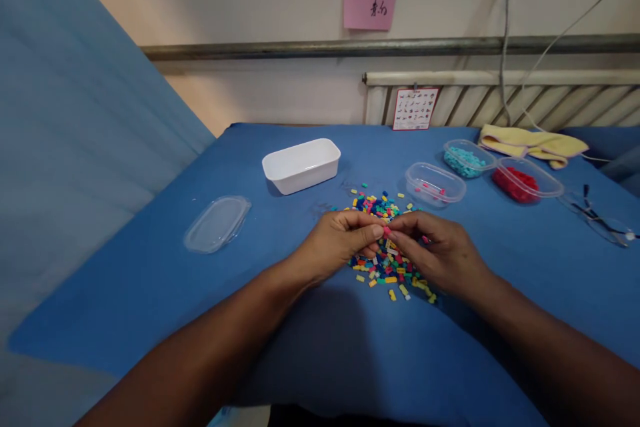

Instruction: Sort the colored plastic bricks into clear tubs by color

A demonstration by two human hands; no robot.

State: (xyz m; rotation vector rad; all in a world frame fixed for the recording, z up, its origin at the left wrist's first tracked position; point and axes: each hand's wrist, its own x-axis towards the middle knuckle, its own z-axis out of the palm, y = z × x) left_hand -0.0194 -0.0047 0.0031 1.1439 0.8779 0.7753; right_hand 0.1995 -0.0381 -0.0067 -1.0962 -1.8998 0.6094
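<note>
Between the fingertips of both hands is a small pink toy brick (387,231). My left hand (345,237) pinches it from the left, thumb and forefinger closed on it. From the right, my right hand (440,247) pinches the same brick. Below and around the fingers spreads a pile of small coloured toy bricks (390,273) in yellow, blue, green, pink and white, partly hidden by the hands. Just behind the right hand, a clear plastic tub (435,195) has several pink bricks on its bottom.
A white tub (303,167) stands behind the pile. Clear lids (217,223) lie at left. At right are a tub of turquoise bricks (465,160), a tub of red bricks (517,183), a yellow cloth (530,142) and eyeglasses (600,217). All rest on a blue-covered table (165,267).
</note>
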